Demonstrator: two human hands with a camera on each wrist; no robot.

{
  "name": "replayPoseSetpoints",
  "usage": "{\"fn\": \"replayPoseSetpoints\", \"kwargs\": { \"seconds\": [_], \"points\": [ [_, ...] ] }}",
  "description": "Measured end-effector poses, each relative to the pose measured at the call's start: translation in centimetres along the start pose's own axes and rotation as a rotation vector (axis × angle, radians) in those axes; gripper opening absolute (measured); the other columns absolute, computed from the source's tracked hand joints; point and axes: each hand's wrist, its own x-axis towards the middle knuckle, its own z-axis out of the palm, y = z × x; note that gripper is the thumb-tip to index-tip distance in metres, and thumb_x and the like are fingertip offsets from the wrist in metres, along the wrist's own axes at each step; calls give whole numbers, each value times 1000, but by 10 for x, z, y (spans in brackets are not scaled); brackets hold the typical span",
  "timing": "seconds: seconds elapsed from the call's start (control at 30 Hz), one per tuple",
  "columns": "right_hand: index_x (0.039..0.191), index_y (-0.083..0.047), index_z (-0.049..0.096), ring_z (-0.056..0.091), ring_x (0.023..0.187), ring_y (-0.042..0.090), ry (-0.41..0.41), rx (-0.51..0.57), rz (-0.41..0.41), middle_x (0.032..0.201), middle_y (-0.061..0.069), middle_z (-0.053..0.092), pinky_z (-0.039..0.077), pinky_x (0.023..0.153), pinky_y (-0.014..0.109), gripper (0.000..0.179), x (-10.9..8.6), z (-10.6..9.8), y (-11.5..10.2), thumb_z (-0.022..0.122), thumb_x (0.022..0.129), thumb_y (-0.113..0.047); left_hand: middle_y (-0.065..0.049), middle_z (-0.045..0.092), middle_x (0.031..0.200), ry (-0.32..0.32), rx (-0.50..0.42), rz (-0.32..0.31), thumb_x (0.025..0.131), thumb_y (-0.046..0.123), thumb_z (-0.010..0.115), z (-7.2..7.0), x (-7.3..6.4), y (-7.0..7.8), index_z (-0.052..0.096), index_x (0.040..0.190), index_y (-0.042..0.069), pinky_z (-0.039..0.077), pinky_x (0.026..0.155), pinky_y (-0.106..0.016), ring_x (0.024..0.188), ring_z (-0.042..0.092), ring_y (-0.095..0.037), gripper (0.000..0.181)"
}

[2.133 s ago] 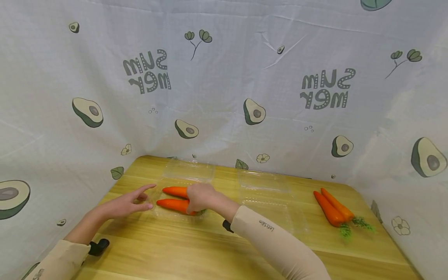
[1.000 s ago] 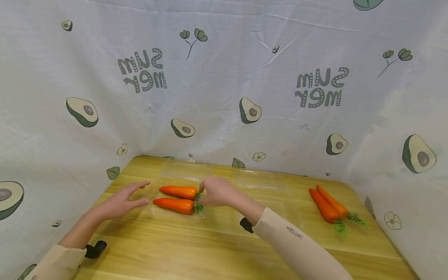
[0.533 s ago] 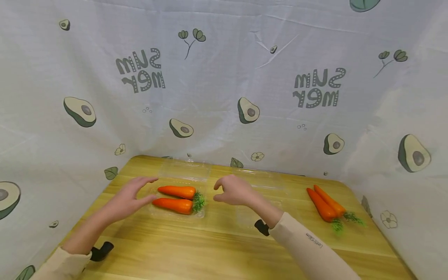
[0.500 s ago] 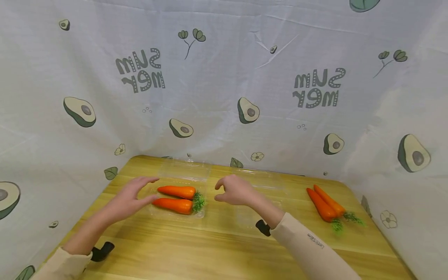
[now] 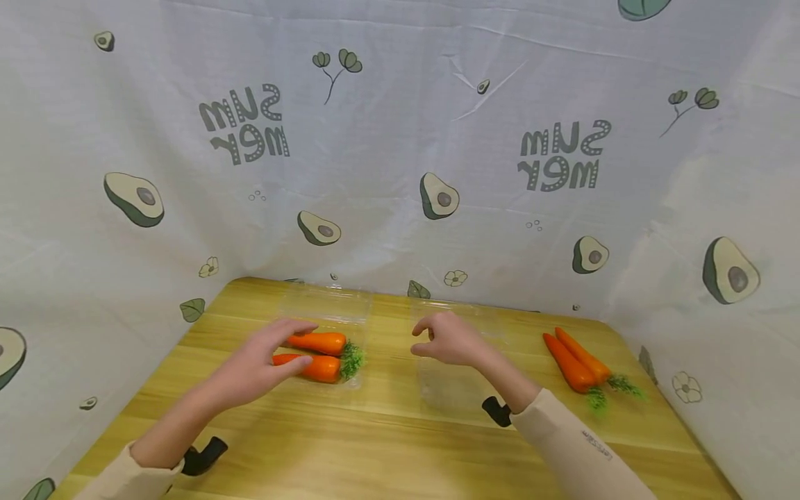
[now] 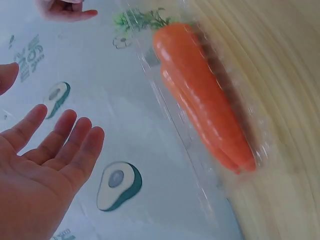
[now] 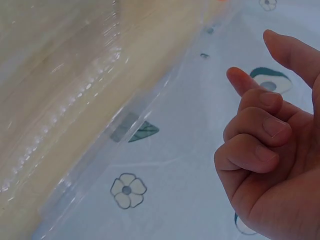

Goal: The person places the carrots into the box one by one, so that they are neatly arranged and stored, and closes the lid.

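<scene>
Head view: two carrots (image 5: pixel 326 369) are lying side by side in the left clear box (image 6: pixel 222 77), their tips pointing left and their green tops (image 5: pixel 352 361) bunching at its right end. The hands are both staying free of any grip. The left hand (image 5: pixel 259 364) is hovering at the tip end of that box, thumb and fingers held wide, covering part of both carrots from this angle; the left wrist view is showing its fingers spreading apart from the carrots. The right hand (image 5: pixel 450 339) is hanging above the right clear box (image 5: pixel 446 389), its index finger and thumb parting in a moderate gap; the right wrist view is showing the other three fingers curling toward the palm, with the box's ribbed edge appearing beyond them. Both boxes are resting on the wooden counter (image 5: pixel 375 451), their lids (image 5: pixel 325 302) folding back toward the cloth (image 5: pixel 375 139). Another two carrots (image 5: pixel 569 367) are lying against each other directly on the counter, to the right of the right box, their leafy ends facing the near right corner. Behind everything, the cloth is hanging pale, displaying avocados, flowers and reversed lettering. Beige sleeves (image 5: pixel 578 444) are covering both forearms.
</scene>
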Motion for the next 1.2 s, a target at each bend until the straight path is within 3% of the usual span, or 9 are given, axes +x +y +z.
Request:
{"fn": "replayPoseSetpoints", "kwargs": {
  "seconds": [0.1, 0.17, 0.33, 0.5, 0.73, 0.9, 1.07, 1.2],
  "points": [
    [119, -6, 73, 48, 68, 14, 6, 12, 19, 80, -2, 62, 39, 62, 30, 34, -5, -4, 7, 74, 91, -27, 2, 58, 140, -13, -29, 20, 97, 41, 67, 6, 2, 8, 56, 140, 24, 47, 102, -53, 129, 55, -28, 48],
    [119, -6, 73, 45, 66, 14, 8, 19, 31, 75, -1, 59, 36, 60, 30, 34, -8, -6, 12, 74, 91, -26, 3, 59, 138, -53, -97, 17, 97, 43, 65, 11, 2, 14, 55, 140, 24, 49, 101, -50, 126, 57, -27, 48],
    [116, -6, 74, 44, 64, 14, 32, 29, 44, 72, -1, 55, 34, 58, 30, 32, -17, -10, 22, 74, 90, -26, -1, 57, 140, -160, -257, -48, 98, 43, 63, 25, 6, 28, 53, 142, 21, 53, 97, -48, 126, 58, -33, 50],
    [114, -7, 75, 45, 65, 14, 61, 36, 45, 74, 0, 57, 36, 59, 30, 30, -24, -10, 31, 74, 90, -26, -5, 56, 142, -180, -280, -94, 98, 43, 64, 41, 9, 40, 52, 143, 18, 54, 96, -43, 128, 56, -30, 53],
    [112, -6, 75, 46, 66, 14, 87, 45, 49, 73, 0, 56, 37, 60, 30, 29, -33, -6, 41, 75, 90, -25, 4, 59, 131, -173, -345, -131, 98, 38, 65, 66, 13, 52, 55, 141, 23, 52, 94, -36, 120, 56, -26, 47],
    [113, -3, 74, 44, 63, 14, 110, 78, 78, 70, 0, 52, 36, 58, 29, 31, -42, -4, 51, 73, 91, -24, 4, 60, 126, -165, -354, -141, 97, 37, 66, 83, 18, 59, 55, 140, 23, 53, 90, -31, 118, 57, -26, 46],
    [117, -2, 72, 40, 58, 14, 137, 111, 127, 66, 0, 47, 34, 56, 29, 33, -48, -7, 60, 72, 92, -24, 1, 60, 128, -180, -357, -155, 97, 37, 66, 93, 27, 64, 52, 144, 22, 53, 89, -35, 117, 58, -24, 51],
    [116, -3, 72, 40, 57, 15, 158, 110, 128, 66, 0, 46, 34, 55, 29, 33, -51, -8, 64, 71, 92, -25, -8, 59, 129, -233, -344, -190, 95, 37, 68, 97, 32, 68, 49, 146, 18, 52, 90, -42, 116, 58, -26, 57]
  ]
}}
